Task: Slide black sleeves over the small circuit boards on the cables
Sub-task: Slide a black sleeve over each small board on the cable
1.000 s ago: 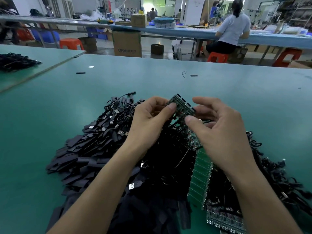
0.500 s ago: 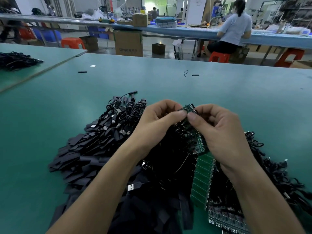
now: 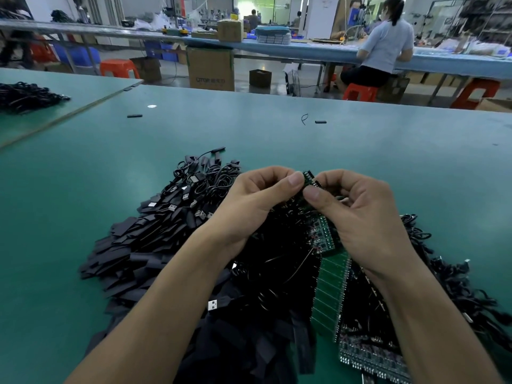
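Closer now: left hand (image 3: 255, 200) and right hand (image 3: 360, 214) moved together, less of strip (image 3: 329, 278) top end showing. Both hands pinch that end, thumb against curled fingers, thumbs almost touching. Strip runs down toward near edge of worktop (image 3: 388, 151), over heap of cables (image 3: 205, 181). Sleeves (image 3: 133, 253) piled left of heap, on worktop.
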The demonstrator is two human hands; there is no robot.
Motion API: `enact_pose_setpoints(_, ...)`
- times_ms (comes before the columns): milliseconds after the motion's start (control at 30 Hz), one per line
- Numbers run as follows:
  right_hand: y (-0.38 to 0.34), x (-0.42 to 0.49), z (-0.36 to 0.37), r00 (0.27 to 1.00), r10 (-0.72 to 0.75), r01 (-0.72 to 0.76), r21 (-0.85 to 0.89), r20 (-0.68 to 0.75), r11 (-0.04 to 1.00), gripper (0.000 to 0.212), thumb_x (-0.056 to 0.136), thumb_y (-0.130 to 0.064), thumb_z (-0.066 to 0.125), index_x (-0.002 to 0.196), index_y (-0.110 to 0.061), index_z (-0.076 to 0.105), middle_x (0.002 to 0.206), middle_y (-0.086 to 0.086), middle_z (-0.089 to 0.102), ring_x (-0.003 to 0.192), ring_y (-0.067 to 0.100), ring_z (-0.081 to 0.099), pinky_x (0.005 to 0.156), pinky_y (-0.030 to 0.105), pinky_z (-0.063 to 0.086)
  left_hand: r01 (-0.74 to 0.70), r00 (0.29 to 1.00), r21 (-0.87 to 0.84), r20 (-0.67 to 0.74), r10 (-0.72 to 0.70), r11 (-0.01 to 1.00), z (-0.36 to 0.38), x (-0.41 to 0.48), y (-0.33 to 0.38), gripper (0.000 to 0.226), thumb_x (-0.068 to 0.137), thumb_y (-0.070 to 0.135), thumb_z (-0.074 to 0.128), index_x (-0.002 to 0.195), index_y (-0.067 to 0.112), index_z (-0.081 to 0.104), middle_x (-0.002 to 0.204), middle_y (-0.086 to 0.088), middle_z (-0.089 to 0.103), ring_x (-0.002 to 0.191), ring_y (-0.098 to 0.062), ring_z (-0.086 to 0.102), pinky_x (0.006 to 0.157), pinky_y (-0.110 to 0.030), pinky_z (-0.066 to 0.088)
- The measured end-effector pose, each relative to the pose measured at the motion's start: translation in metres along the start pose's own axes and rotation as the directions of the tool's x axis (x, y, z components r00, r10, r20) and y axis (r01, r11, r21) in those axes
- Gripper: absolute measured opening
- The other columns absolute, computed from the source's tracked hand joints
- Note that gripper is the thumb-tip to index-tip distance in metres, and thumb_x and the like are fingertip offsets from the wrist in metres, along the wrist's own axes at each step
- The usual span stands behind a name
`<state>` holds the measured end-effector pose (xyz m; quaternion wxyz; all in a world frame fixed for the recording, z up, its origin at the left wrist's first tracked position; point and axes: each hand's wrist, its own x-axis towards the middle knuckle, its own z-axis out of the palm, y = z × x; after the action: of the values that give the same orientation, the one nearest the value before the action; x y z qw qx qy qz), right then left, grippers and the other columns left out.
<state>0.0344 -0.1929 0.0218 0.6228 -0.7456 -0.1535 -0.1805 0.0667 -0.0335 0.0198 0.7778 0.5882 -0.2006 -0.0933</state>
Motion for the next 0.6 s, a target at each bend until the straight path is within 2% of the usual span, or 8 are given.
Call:
enact_pose_setpoints(167,0.001,0.0,-0.002,1.0,0.009,-0.009,-0.026,0.003,1.0,0.013,0.086,-0.015,0.077,0.079,-0.025,0.073,0.074,-0.011,0.07,0.067,-0.001,0.061,0.065,0.011,0.046,0.023,1.0,-0.025,0.014,-0.022,0.999,-0.001,0.0,-0.001,0.015,0.079,0.027,0.067,0.068,0.019,0.073,0.062,0.007,0.066,0.054,-0.003,0.06,0.054,-0.014,0.048)
enact_pose_setpoints(433,-0.005,0.0,-0.002,1.0,-0.011,0.013,-0.102,0.012,0.995,0.012,0.087,-0.013,0.075,0.08,-0.021,0.07,0.074,-0.007,0.07,0.063,-0.003,0.057,0.064,0.009,0.043,0.075,0.996,-0.059,0.056,-0.072,0.995,-0.003,0.003,-0.004,0.017,0.082,0.031,0.069,0.073,0.018,0.074,0.061,0.004,0.067,0.048,-0.005,0.06,0.048,-0.015,0.048)
enact_pose_setpoints(500,-0.007,-0.001,-0.005,1.0,-0.018,0.021,-0.144,0.025,0.989,0.013,0.086,-0.013,0.076,0.078,-0.021,0.07,0.071,-0.012,0.067,0.06,-0.004,0.055,0.063,0.007,0.041,0.089,0.996,-0.097,-0.004,-0.09,0.991,-0.006,0.008,-0.005,0.02,0.079,0.037,0.071,0.071,0.019,0.073,0.061,0.005,0.064,0.049,-0.005,0.058,0.049,-0.017,0.049)
enact_pose_setpoints(600,-0.008,-0.005,-0.006,0.999,-0.005,0.012,-0.204,0.037,0.979,0.011,0.085,-0.016,0.078,0.078,-0.023,0.071,0.075,-0.009,0.07,0.063,-0.004,0.056,0.065,0.007,0.042,0.072,0.971,-0.275,-0.2,-0.131,0.959,-0.023,0.018,-0.005,0.023,0.077,0.038,0.07,0.07,0.017,0.066,0.062,0.005,0.055,0.054,-0.007,0.052,0.058,-0.025,0.055)
